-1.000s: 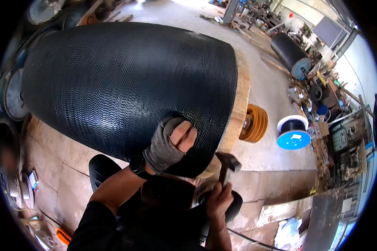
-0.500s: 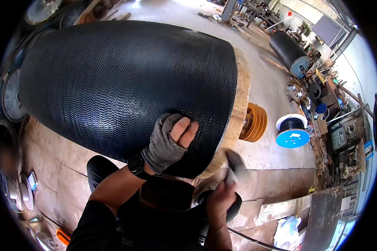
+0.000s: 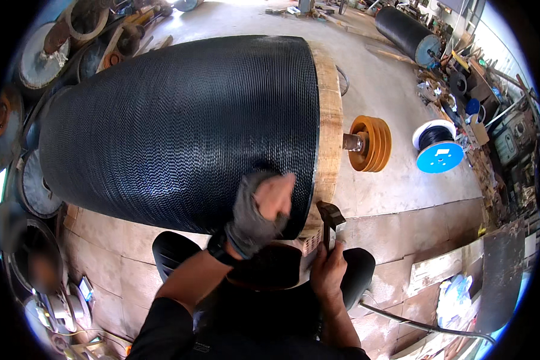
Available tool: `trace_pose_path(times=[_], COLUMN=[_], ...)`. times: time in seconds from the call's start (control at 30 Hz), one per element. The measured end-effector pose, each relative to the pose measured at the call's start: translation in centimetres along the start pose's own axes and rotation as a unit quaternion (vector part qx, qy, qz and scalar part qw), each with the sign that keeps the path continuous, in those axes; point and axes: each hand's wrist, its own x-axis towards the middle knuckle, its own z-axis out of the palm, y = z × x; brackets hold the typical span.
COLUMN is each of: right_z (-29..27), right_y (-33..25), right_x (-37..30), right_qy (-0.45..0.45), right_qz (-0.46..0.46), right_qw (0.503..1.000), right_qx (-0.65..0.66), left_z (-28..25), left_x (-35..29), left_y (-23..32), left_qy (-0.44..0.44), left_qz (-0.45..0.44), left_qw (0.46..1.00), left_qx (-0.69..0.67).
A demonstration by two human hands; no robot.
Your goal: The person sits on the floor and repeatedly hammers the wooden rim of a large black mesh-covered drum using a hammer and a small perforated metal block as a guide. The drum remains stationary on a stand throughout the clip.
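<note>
A large drum (image 3: 180, 132), covered in black, finely ridged rows, lies across the view in front of me. Its right end is a pale wooden disc (image 3: 329, 120), from which a shaft carries an orange grooved pulley (image 3: 372, 144). My left hand (image 3: 265, 204), in a grey fingerless glove, is closed against the black covering near that end. Whatever its fingers pinch, if anything, is hidden. Bare and wrapped round a handle, my right hand (image 3: 329, 270) holds a hammer (image 3: 332, 219) upright. The hammer's dark head is beside the lower edge of the wooden disc.
A blue-and-white cable spool (image 3: 439, 155) stands on the floor to the right. Another black roller (image 3: 405, 36) lies at the far right. Wheels and discs (image 3: 42, 57) crowd the left side. A black hose (image 3: 426, 327) and a plastic bag (image 3: 456, 300) lie at lower right.
The view has shifted, so the drum's wooden end appears further left. The hammer, blurred before, now shows clearly, its head close by the disc. My left hand stays at the drum's near right part.
</note>
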Motion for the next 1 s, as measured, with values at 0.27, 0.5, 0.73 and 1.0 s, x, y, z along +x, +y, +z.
trace_pose_path(times=[0.27, 0.5, 0.73, 1.0], right_z=[-1.0, -1.2, -1.9, -2.1], right_y=[-0.3, -0.6, -1.7, -2.5], right_x=[-0.2, 0.2, 1.3, 2.3], right_qy=[0.007, -0.007, -0.02, -0.014], right_qz=[-0.005, -0.008, -0.048, -0.008], right_qw=[0.999, 0.995, 0.997, 1.0], right_qx=[0.054, 0.096, 0.057, 0.02], left_z=[3.1, 3.3, 4.9, 4.9], left_x=[-1.6, -0.2, 0.1, 0.3], left_y=[2.7, 3.0, 3.5, 3.9], left_qy=[-0.023, -0.083, -0.05, -0.055], left_qz=[-0.032, -0.088, -0.125, -0.133], left_qw=[0.999, 0.992, 0.988, 0.987], left_qx=[-0.001, 0.042, 0.07, 0.075])
